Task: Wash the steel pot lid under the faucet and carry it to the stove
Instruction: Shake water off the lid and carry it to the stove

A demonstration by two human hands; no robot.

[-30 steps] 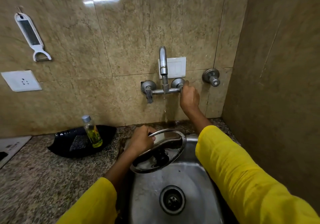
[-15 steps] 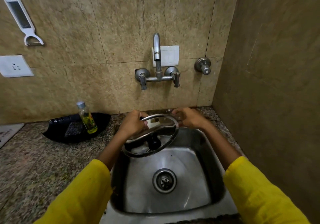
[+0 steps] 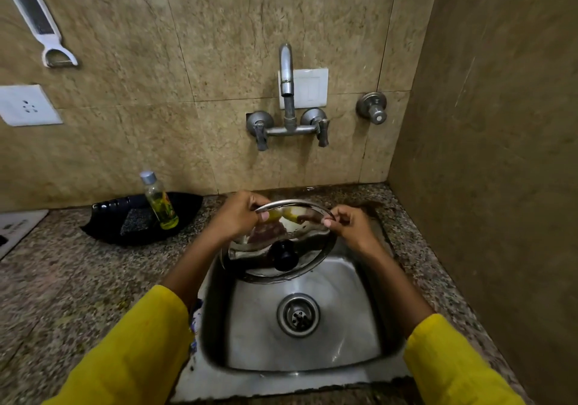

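Speckled stone surface (image 3: 78, 279) surrounds a steel sink (image 3: 219, 326) below a wall faucet (image 3: 286, 70). Over the basin's far end, the left hand (image 3: 236, 217) and right hand (image 3: 352, 223) each have their grip pinching the lid (image 3: 300, 235) at its far rim. It tilts knob-side toward the person, its flat face spanning left to right. Best to hold both rims firmly, let it drip, then lift clear.

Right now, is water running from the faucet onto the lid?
No, no stream leaves the faucet, and both hands hold the lid over the sink.
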